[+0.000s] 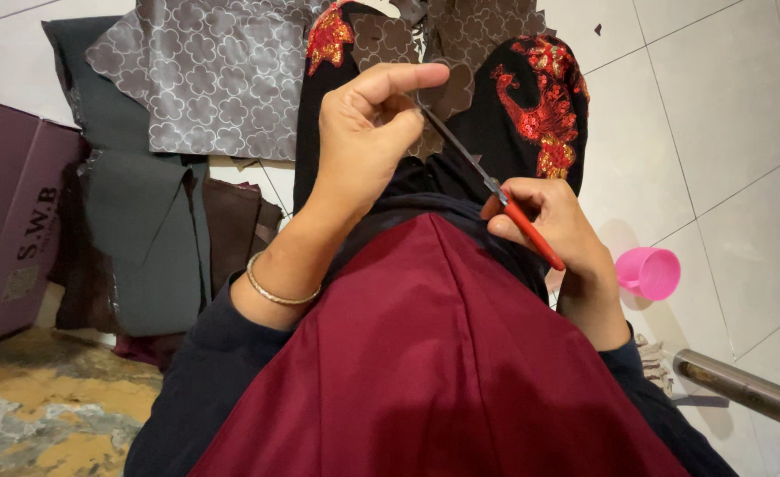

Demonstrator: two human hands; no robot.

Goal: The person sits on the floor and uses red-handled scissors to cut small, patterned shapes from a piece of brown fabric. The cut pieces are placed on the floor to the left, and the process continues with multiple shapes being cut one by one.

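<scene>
Nearest the camera: dark red cloth drapes over the lap, smooth, falling in soft folds.

Right hand is clenched around the red handles of a pair of scissors. Blades run up and left from the fist; whether they stand apart or closed cannot be told from this angle. Judged: rigid, light, sharp at the tip; best held by the handles, as now.

Left hand, gold bangle at the wrist, is raised above the knees. Thumb and forefinger pinch something small at the scissor tips. The pinched item is mostly hidden behind the fingers; it looks like a scrap of the brown patterned fabric, but cannot confirm. Judged: thin, limp, light, no stiffness of its own, so it needs to be pinched close to the cut line and kept taut or it will fold away from the blades.

Beyond the hands: black trouser legs with red sequin embroidery on both knees.

On the tiled floor, farther out: grey fabric with a quatrefoil pattern spread flat, overlapping plain dark grey cloth pieces to the left. Purple cardboard box at far left. Pink plastic cup just right of the right wrist, lying on its side. A metal tube lies at lower right.
</scene>
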